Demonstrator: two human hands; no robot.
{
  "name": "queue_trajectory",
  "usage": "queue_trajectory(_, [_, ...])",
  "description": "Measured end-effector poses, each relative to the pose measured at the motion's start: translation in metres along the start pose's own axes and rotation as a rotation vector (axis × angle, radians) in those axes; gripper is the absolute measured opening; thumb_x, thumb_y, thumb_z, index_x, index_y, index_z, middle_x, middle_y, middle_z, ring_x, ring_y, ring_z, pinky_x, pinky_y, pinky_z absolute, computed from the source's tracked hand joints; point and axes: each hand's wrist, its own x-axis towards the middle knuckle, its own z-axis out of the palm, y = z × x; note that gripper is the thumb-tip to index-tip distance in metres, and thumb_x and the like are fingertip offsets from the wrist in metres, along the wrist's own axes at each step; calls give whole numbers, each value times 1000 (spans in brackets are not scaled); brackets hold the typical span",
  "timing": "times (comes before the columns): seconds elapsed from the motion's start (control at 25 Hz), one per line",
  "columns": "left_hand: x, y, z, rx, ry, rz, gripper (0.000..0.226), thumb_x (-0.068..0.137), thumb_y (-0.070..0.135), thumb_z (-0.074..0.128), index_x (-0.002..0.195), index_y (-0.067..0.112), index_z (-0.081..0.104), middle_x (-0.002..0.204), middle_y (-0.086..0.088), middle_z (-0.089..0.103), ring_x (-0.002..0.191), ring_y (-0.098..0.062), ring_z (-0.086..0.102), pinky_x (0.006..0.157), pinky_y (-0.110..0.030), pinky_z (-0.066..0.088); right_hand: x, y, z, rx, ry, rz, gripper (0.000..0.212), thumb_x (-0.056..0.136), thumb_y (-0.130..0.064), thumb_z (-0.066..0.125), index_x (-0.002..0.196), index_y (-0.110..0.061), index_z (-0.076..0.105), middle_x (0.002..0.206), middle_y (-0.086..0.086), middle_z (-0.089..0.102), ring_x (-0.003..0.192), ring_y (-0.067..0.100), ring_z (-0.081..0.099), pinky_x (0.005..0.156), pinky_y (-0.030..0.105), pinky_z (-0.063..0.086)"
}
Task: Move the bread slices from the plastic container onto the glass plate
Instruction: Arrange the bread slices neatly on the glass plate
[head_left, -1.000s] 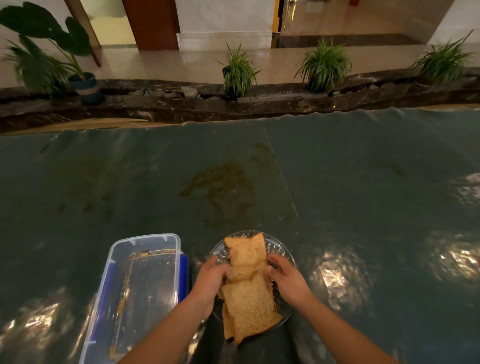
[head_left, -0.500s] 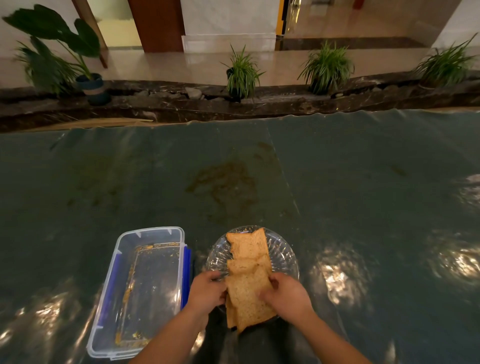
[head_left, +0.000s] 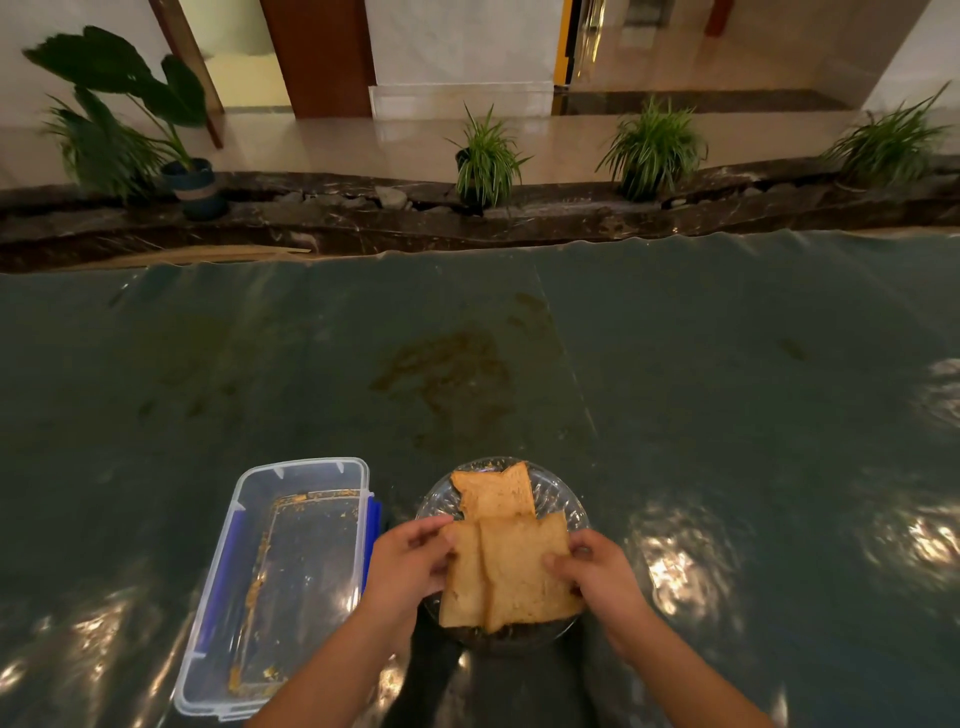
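Note:
Several brown bread slices (head_left: 514, 566) lie overlapped on the round glass plate (head_left: 563, 496) near the table's front edge. My left hand (head_left: 410, 564) grips the left edge of the near slices, fingers curled on the bread. Opposite it, my right hand (head_left: 597, 569) holds their right edge. One slice (head_left: 496, 491) rests untouched on the far part of the plate. To the plate's left stands the clear plastic container (head_left: 249, 525) with blue clips, holding only crumbs.
A dark green glossy cloth (head_left: 727, 389) covers the table, with a brownish stain (head_left: 447, 369) beyond the plate. Past the far edge runs a dark stone ledge (head_left: 571, 218) with several potted plants.
Both hands have shifted the near slices back onto the plate, so they overhang its front rim less. The hands stayed on the bread.

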Motion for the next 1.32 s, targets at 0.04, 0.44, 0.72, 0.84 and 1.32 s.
queue_trajectory(0.04, [4, 6, 2, -6, -16, 2, 16, 90, 9, 68, 105, 15, 72, 94, -9, 80, 86, -25, 77, 69, -37, 63, 4, -5, -5, 50, 4, 7, 16, 76, -12, 76, 71, -17, 62, 76, 9, 70, 70, 22, 66, 60, 36, 51])
queue_trajectory(0.44, [66, 15, 3, 60, 129, -97, 28, 93, 3, 62, 120, 11, 64, 105, -18, 73, 93, -33, 73, 83, -47, 61, 52, -36, -13, 1, 29, 122, 15, 80, -12, 74, 86, -9, 60, 88, 12, 64, 80, 26, 59, 65, 38, 47])
queue_trajectory(0.72, [67, 4, 6, 398, 236, 61, 42, 92, 11, 64, 134, 15, 58, 125, -11, 69, 109, -26, 65, 98, -42, 53, 60, -27, -14, -274, 142, 52, 15, 83, -22, 69, 89, -17, 56, 88, 2, 63, 80, 16, 60, 64, 33, 47])
queue_trajectory(0.84, [59, 0, 12, 563, 230, 113, 64, 85, 11, 71, 144, 15, 46, 130, -9, 61, 118, -28, 60, 98, -41, 51, 61, -24, -16, -417, 168, 46, 16, 83, -28, 68, 86, -23, 53, 84, -4, 60, 76, 10, 56, 56, 30, 40])
queue_trajectory(1.32, [51, 1, 0, 663, 210, 138, 63, 84, -4, 69, 141, 16, 51, 131, -7, 64, 121, -25, 60, 100, -35, 50, 58, -16, -6, -286, 128, 38, 13, 87, -22, 65, 95, -23, 55, 95, -2, 63, 85, 13, 60, 63, 31, 48])
